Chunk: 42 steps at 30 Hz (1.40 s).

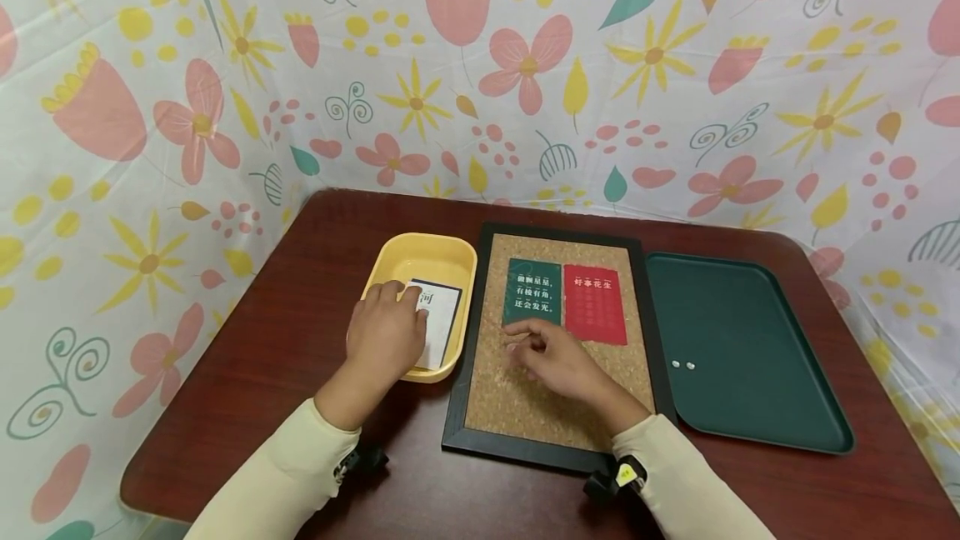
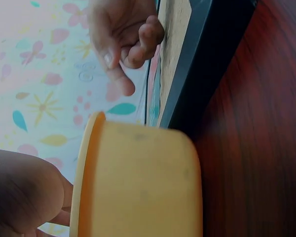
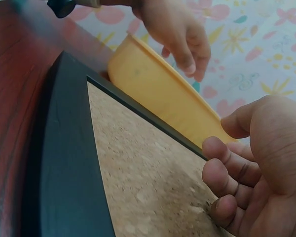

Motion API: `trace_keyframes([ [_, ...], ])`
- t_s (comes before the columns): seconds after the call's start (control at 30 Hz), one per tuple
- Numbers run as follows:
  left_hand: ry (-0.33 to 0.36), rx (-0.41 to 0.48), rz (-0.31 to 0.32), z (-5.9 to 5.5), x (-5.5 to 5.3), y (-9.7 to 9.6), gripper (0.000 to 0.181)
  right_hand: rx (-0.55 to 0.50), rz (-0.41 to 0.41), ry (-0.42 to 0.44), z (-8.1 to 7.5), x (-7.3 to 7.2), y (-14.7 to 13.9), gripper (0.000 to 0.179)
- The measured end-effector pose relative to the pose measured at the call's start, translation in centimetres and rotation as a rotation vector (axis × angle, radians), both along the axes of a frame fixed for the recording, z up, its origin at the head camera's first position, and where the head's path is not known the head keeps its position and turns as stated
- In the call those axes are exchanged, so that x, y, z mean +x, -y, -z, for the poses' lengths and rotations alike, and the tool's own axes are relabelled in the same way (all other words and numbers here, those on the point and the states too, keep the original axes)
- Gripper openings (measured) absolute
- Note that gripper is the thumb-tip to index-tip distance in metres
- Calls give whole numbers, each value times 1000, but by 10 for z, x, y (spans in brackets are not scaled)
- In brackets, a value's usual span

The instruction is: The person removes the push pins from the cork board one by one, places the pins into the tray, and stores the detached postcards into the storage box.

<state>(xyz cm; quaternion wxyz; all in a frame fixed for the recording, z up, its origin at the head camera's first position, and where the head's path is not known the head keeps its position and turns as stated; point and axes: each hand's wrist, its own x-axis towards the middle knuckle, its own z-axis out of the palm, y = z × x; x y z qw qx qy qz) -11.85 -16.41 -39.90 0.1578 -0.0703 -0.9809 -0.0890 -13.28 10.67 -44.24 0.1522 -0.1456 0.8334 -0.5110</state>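
Note:
My left hand (image 1: 386, 327) is over the yellow plastic bin (image 1: 422, 246), fingers reaching down at a white card (image 1: 442, 315) with a dark border and Chinese characters. The card lies in the bin, its left part hidden under the fingers. My right hand (image 1: 551, 361) hovers over the black-framed cork board (image 1: 498, 394), loosely curled with nothing in it. In the right wrist view its fingertips (image 3: 216, 177) overlap the cork. A green card (image 1: 534, 286) and a red card (image 1: 595, 304), both with white characters, are side by side on the board above that hand.
A dark green tray (image 1: 750, 348) lies to the right of the board, with two small silvery round pieces (image 1: 682, 365) near its left edge. The bin stands close along the board's left frame. All rest on a reddish-brown table (image 1: 247, 340) with a floral curtain (image 1: 480, 90) behind.

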Motion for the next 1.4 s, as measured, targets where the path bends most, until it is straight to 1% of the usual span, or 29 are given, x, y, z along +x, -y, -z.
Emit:
trace_keyframes([
  [0.2, -53, -28, 60, -1, 1, -12, 31, -17, -6, 3, 1, -2, -8, 29],
  [0.37, -61, -20, 97, 0, 2, -18, 32, -12, -11, -2, 2, -2, -15, 30],
  [0.53, -65, 11, 135, 0, 3, -24, 34, 2, -7, -8, 0, -2, -21, 30],
  [0.63, -61, 20, 165, -1, 5, -29, 34, 18, -3, -19, 0, -2, -26, 30],
  [0.77, -53, 10, 206, -2, 6, -36, 33, 40, 7, -35, 1, -2, -34, 29],
  [1.0, -63, -14, 271, -4, 7, -48, 33, 67, 33, -29, -2, -1, -47, 31],
  [1.17, -16, -50, 314, -2, 7, -55, 33, 79, 46, -41, -4, -2, -55, 32],
  [1.4, 26, -91, 376, 1, 5, -65, 33, 118, 71, -98, -3, -4, -65, 30],
])
